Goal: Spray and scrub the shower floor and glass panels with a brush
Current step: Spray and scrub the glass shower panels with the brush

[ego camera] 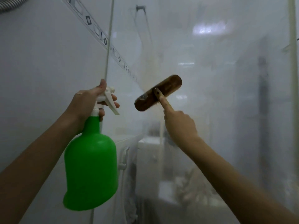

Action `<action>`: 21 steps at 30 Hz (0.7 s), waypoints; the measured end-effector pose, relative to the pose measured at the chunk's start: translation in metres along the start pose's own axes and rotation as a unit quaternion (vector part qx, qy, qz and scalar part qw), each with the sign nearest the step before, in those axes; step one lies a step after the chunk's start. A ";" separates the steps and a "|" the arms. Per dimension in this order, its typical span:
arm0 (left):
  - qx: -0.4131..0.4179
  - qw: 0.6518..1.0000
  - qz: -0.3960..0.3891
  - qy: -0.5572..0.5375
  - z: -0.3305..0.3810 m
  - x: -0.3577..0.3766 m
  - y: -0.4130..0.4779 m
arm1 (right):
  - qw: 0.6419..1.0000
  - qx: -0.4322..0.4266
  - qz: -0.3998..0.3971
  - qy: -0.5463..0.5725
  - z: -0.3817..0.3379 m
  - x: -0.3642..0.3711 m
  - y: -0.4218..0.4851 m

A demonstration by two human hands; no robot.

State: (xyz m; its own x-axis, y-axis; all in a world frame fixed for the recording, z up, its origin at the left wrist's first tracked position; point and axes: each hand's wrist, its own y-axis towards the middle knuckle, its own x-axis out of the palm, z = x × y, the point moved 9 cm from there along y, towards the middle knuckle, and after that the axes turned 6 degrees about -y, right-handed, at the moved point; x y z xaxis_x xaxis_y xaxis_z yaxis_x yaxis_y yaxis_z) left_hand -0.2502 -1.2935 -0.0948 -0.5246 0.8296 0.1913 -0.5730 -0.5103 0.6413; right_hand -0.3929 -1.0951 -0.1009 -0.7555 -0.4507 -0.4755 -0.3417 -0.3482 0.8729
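My left hand (90, 102) grips the neck of a green spray bottle (90, 168), fingers curled over its white trigger (110, 101), the nozzle aimed at the glass. My right hand (179, 123) holds the handle of a brown wooden scrub brush (168, 84), index finger stretched along the handle. The brush head is tilted and lies against the hazy glass panel (226, 110) at about chest height. The shower floor is out of view.
A white tiled wall (40, 62) with a patterned border strip (97, 28) fills the left. A pale vertical seal (109, 46) marks the glass edge. A chrome hose (9, 4) shows at top left. Blurred bathroom fixtures show through the glass.
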 end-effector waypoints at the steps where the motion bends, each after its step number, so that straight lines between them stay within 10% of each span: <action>1: 0.003 1.000 0.003 -0.005 0.001 -0.002 0.000 | 1.000 -0.011 0.015 0.001 -0.015 -0.003 0.028; 10: 0.003 1.000 0.008 -0.006 -0.004 -0.014 0.005 | 0.998 -0.033 -0.053 -0.001 -0.002 0.027 -0.073; 17: -0.005 1.000 0.002 0.014 -0.012 -0.015 0.001 | 0.999 -0.032 -0.013 0.040 -0.021 0.012 0.020; 21: -0.016 1.000 -0.016 0.015 -0.020 -0.006 -0.002 | 0.999 0.009 -0.019 0.038 0.023 0.030 -0.098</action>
State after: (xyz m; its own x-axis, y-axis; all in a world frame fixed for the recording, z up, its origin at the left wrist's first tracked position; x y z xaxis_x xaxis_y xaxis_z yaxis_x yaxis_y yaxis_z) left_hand -0.2586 -1.3021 -0.1115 -0.5244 0.8386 0.1478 -0.6096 -0.4909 0.6224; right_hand -0.3946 -1.0559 -0.1976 -0.6972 -0.4996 -0.5142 -0.3790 -0.3519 0.8559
